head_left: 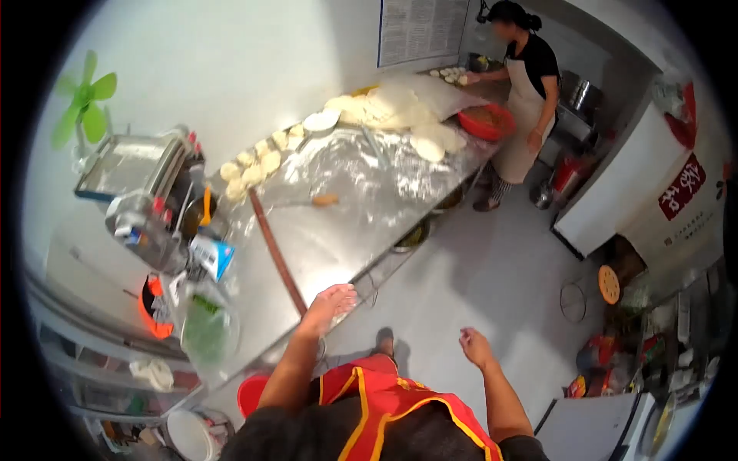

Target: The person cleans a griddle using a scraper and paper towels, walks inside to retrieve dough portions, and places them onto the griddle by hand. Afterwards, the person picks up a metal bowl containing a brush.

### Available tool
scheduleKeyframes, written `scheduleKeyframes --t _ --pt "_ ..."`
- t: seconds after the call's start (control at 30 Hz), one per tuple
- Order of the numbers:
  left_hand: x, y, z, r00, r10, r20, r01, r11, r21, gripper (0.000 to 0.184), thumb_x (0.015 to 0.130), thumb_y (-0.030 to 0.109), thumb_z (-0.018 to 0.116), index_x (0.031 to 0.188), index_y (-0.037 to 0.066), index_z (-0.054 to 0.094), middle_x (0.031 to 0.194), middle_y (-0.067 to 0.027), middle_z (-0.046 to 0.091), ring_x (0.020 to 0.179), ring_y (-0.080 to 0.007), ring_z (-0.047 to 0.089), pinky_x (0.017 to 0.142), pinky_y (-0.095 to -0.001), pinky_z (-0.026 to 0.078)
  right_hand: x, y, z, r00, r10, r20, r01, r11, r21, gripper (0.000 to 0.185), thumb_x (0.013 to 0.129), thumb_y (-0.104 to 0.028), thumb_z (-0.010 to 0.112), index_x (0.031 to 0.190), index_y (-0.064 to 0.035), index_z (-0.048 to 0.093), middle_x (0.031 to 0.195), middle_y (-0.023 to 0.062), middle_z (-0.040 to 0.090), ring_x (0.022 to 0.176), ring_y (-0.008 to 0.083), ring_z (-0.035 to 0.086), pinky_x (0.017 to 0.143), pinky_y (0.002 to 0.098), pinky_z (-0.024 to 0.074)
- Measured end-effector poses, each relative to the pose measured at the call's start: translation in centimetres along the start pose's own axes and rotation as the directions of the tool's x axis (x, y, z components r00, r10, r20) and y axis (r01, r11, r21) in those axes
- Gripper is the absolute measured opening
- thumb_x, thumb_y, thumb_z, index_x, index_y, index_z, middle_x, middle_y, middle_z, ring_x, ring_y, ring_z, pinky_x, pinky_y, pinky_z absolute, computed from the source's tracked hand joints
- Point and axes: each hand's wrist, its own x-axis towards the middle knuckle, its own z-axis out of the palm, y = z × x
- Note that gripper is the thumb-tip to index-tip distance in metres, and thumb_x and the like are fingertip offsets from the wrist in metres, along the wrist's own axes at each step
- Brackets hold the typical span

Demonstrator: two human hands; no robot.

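My left hand [330,306] is over the front edge of the metal worktable, fingers stretched out, nothing in it. Beside it lies the near end of a long brown wooden rolling pin [277,250]. Whether the hand touches the pin I cannot tell. My right hand [476,347] hangs in the air above the floor to the right, fingers loosely bent and apart, with no object visible in it. Farther up the table are rows of dough pieces [251,175], a wooden-handled tool [326,200], a white bowl [320,121] and a large mass of dough [388,107].
A person in an apron [516,131] stands at the table's far end, by a red basin [486,121] of filling. A scale [131,165], a blue-white packet [211,257] and a plastic bag [207,330] sit left. A white cabinet [607,192] stands right of the grey floor [438,284].
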Motion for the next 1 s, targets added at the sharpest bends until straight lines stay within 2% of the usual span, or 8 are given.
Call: scheduleKeyframes --t 0.1,0.33,0.47,0.6,0.73,0.8,0.9,1.0 --pt "9.4 3.6 1.0 0.995 0.022 -0.095 -0.025 0.999 -0.032 0.033 0.090 0.027 0.057 0.113 0.003 0.056 0.104 -0.0088 0.063 0.091 -0.0173 0.061 0.080 -0.0286 0.049 6.9 2.4 -2.1 0.984 -0.081 0.156 0.108 0.979 -0.173 0.030 0.082 -0.014 0.059 0.110 -0.0029 0.059 0.095 0.0154 0.066 0.087 0.0297 0.064 0.078 0.0367 0.0502" --pt "25.5 10.6 3.7 0.991 -0.050 -0.121 0.029 0.985 -0.167 0.033 0.088 0.025 0.059 0.114 0.004 0.053 0.104 -0.0091 0.061 0.094 -0.0193 0.061 0.082 -0.0297 0.049 24.5 4.7 -10.2 0.999 0.045 -0.027 -0.046 0.998 -0.035 0.026 0.087 -0.017 0.057 0.107 -0.0002 0.059 0.088 0.0128 0.066 0.081 0.0234 0.064 0.073 0.0332 0.0506" --pt "34.7 13.8 3.7 0.980 -0.008 -0.201 -0.037 0.975 -0.218 0.035 0.089 0.023 0.058 0.117 0.003 0.051 0.109 -0.0094 0.059 0.098 -0.0198 0.061 0.082 -0.0303 0.050 39.7 4.5 -12.1 0.985 -0.151 -0.080 0.144 0.986 -0.086 0.024 0.088 -0.015 0.058 0.107 0.0007 0.058 0.086 0.0093 0.064 0.077 0.0157 0.059 0.070 0.0284 0.0484" --pt "44.7 16.7 5.4 0.939 -0.018 -0.345 -0.095 0.947 -0.307 0.033 0.092 0.017 0.053 0.120 0.000 0.048 0.109 -0.0110 0.058 0.097 -0.0208 0.061 0.084 -0.0315 0.050 57.7 -9.0 -13.9 0.975 -0.222 -0.010 0.198 0.846 0.495 0.024 0.091 -0.015 0.056 0.110 -0.0012 0.057 0.087 0.0041 0.062 0.076 0.0123 0.057 0.070 0.0254 0.0467" --pt "55.7 17.8 5.7 0.906 -0.020 -0.422 -0.141 0.927 -0.346 0.036 0.092 0.018 0.053 0.123 0.000 0.046 0.108 -0.0106 0.058 0.098 -0.0204 0.059 0.082 -0.0317 0.050 74.0 -20.3 -13.1 0.956 -0.278 0.093 0.114 0.646 0.755 0.034 0.092 -0.017 0.053 0.120 0.0014 0.051 0.099 0.0075 0.061 0.085 0.0132 0.058 0.075 0.0241 0.0463" --pt "60.7 19.2 5.7 0.897 0.023 -0.440 -0.190 0.921 -0.339 0.035 0.092 0.019 0.054 0.122 0.002 0.047 0.105 -0.0088 0.058 0.096 -0.0194 0.058 0.079 -0.0308 0.050 79.1 -24.8 -13.0 0.936 -0.326 0.132 0.131 0.670 0.731 0.035 0.092 -0.016 0.052 0.122 0.0015 0.049 0.102 0.0076 0.060 0.087 0.0137 0.058 0.077 0.0251 0.0467" --pt "67.2 20.5 5.9 0.832 0.192 -0.521 -0.421 0.829 -0.368 0.017 0.090 0.022 0.057 0.098 0.007 0.051 0.084 -0.0001 0.050 0.074 -0.0101 0.050 0.066 -0.0233 0.043 83.4 -28.7 -12.5 0.894 -0.410 0.180 0.162 0.671 0.724 0.034 0.092 -0.015 0.052 0.122 0.0006 0.049 0.104 0.0075 0.060 0.087 0.0138 0.059 0.078 0.0262 0.0475" --pt "71.8 21.7 5.2 0.827 -0.012 -0.563 -0.239 0.898 -0.369 0.025 0.088 0.028 0.060 0.097 0.007 0.051 0.083 0.0000 0.047 0.072 -0.0097 0.047 0.060 -0.0237 0.042 86.0 -28.5 -10.7 0.861 -0.441 0.251 0.135 0.675 0.725 0.036 0.091 -0.015 0.053 0.123 0.0000 0.048 0.106 0.0094 0.059 0.089 0.0146 0.059 0.077 0.0265 0.0484"
